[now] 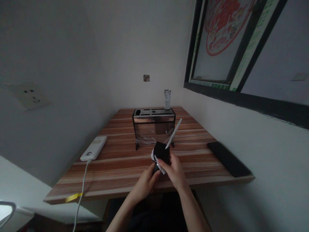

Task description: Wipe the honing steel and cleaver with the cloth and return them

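Left hand (145, 183) and right hand (175, 170) snug around a black object (161, 150), illegible green lettering (263, 17) on the window (214, 66)

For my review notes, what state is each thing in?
Left hand: closed on the black object
Right hand: closed on the black object
Black object: held, above the table
White stick: tilted
Rack: standing upright
White device: lying flat, cable attached
Black slab: lying flat
Wall socket: no plug in it
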Motion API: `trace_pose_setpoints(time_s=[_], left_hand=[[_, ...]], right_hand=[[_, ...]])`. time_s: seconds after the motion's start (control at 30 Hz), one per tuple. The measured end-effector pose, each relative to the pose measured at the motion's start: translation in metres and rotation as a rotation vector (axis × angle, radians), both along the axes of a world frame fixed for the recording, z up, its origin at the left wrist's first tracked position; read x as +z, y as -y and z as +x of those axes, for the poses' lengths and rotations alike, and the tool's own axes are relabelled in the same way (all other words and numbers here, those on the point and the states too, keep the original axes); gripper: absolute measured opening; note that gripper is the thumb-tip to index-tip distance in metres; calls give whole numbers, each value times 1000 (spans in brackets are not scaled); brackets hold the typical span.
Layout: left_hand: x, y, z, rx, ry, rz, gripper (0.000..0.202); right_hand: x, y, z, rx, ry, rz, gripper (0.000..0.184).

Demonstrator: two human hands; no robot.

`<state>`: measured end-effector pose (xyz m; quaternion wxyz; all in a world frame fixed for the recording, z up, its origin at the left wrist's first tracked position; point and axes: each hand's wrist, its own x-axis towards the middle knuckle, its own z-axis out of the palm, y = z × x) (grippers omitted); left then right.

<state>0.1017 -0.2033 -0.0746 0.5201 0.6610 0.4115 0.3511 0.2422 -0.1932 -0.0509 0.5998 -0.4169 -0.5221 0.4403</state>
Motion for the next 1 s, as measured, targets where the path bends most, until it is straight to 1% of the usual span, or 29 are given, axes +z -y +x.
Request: trace_pose_setpoints(time_s=[0.1, 0.17, 0.23, 0.4, 0.57, 0.7, 0.87, 1.0], left_hand=[[5, 1, 1, 46, -43, 109, 38], [8, 2, 2, 59, -88, 183, 33], [9, 3, 4, 56, -135, 213, 33], [9, 6, 2, 55, -158, 208, 36], [9, 3, -6, 26, -195, 216, 35], [9, -1, -10, -7, -207, 221, 35], [10, 0, -11, -38, -215, 211, 38], [14, -3, -16, -102, -238, 165, 39]], right_hand=[[4, 2, 0, -19, 58, -3, 37], [7, 3, 0, -32, 60, -1, 36], [8, 4, 0, -54, 52, 3, 36], [6, 7, -2, -74, 51, -8, 37], [-6, 4, -7, -55, -26, 1, 36], [-14, 2, -12, -105, -123, -19, 36], [-13, 5, -12, -116, -118, -22, 36], [-14, 5, -11, -125, -103, 4, 35]])
